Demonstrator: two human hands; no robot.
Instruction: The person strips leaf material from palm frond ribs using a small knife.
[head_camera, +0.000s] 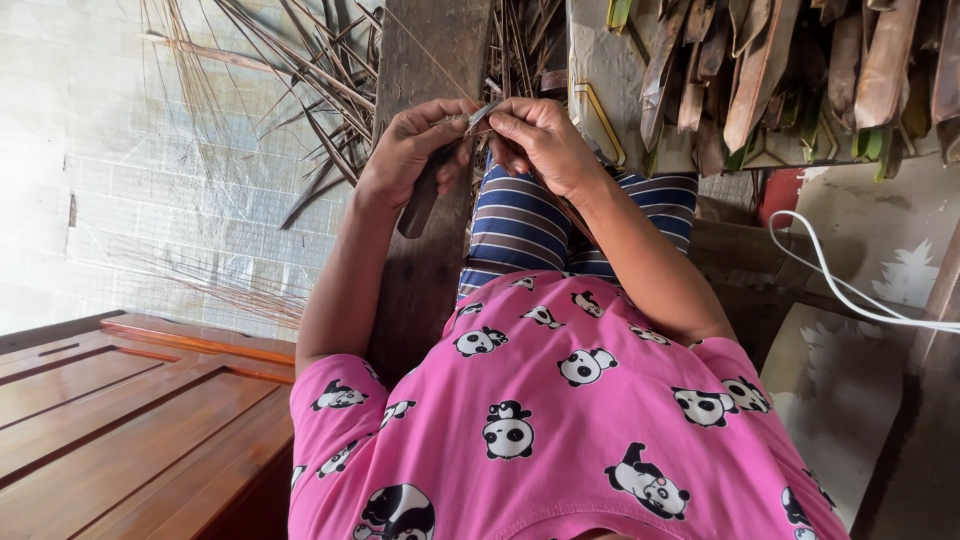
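My left hand (408, 148) is closed around a knife (420, 205) with a dark handle, whose blade tip points toward my right hand. My right hand (540, 140) pinches a thin palm-leaf strip (483, 112) against the blade. Both hands meet above my knees, over striped shorts (530, 225). A thin pale rib (430, 55) runs up and away from the hands. My pink panda-print shirt (560, 420) fills the lower middle of the view.
A heap of dry leaf ribs (290, 90) lies on the tiled floor at upper left. A brown wooden panel (130, 420) sits at lower left. Dried brown leaf sheaths (780, 70) are piled at upper right. A white cable (840, 285) crosses at right.
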